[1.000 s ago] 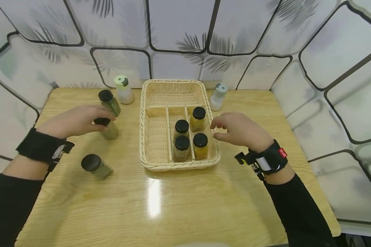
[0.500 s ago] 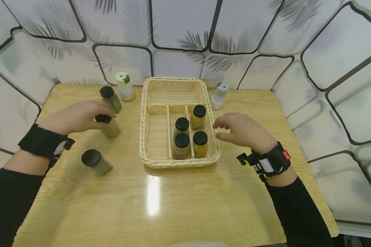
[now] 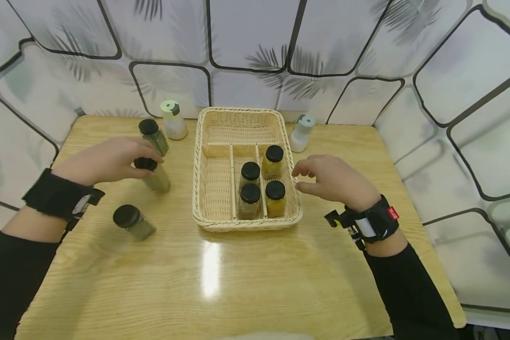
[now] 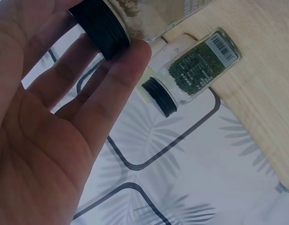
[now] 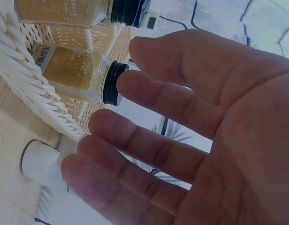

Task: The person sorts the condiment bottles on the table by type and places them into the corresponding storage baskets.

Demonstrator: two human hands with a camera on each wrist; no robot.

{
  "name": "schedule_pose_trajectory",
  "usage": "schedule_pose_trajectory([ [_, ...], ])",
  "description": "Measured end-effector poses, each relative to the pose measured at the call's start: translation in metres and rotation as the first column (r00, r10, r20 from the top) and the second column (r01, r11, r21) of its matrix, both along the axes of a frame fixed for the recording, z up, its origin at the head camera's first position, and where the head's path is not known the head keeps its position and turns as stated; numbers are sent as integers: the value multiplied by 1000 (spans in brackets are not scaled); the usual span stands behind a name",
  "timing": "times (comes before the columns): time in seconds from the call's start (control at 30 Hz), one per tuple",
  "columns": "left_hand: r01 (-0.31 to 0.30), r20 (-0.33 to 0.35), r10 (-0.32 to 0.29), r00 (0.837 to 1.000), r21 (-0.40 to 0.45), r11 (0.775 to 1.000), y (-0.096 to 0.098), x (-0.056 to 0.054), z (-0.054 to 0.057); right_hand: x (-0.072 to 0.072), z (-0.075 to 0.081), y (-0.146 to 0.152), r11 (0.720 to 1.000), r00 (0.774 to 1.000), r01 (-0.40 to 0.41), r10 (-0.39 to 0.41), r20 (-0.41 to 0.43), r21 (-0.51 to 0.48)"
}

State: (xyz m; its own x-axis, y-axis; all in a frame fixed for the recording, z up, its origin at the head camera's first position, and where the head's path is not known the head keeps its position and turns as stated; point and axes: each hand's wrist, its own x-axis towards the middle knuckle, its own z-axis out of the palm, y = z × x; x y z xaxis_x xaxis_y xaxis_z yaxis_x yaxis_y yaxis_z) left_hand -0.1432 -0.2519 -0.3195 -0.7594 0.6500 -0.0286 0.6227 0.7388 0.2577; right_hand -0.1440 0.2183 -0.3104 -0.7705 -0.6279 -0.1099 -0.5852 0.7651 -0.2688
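My left hand pinches the black lid of a glass spice jar with pale contents, left of the wicker basket. In the left wrist view, fingertips and thumb lie around that lid. Just behind it is a jar of green flakes; another black-lidded jar stands nearer the front. My right hand holds nothing, its fingers loosely bent beside the basket's right rim. Close to those fingertips, inside the basket, are two jars of yellow spice.
Low walls divide the basket into compartments; two more black-lidded jars stand in its middle one. At the back are a white shaker with a green cap and another white shaker, one on each side of the basket. A patterned covering rises behind the table.
The jar in my left hand has shifted slightly right and its base has swung toward the basket. My right hand stays nearly still. The head view has shifted a little.
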Motion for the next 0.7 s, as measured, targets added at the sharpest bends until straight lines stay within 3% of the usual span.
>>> schedule_pose_trajectory([
  [0.5, 14, -9, -14, 1000, -14, 1000, 18, 8, 22, 1, -3, 3, 1000, 1000, 14, -14, 22, -3],
  [0.7, 40, -66, -40, 997, -11, 999, 30, 8, 34, 1, -5, 8, 1000, 1000, 0, 0, 19, -11],
])
